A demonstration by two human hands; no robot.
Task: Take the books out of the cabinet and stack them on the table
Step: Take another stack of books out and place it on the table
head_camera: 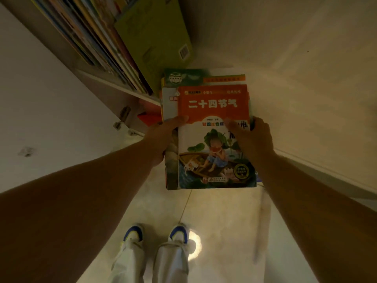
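Observation:
I hold a stack of several books (212,105) flat in front of me, above the floor. The top book has an orange cover with white characters and a picture of a child in a boat. My left hand (163,137) grips the stack's left edge, thumb on the top cover. My right hand (252,137) grips the right edge, thumb also on top. More books (102,35) stand upright on the cabinet shelf (122,88) at the upper left, with a green book (155,41) leaning at their right end. No table is in view.
An open white cabinet door (51,103) with metal hinges (122,119) hangs at the left. A pale wall (306,78) with a baseboard runs along the right. My feet in blue and white shoes (157,235) stand on a tiled floor below.

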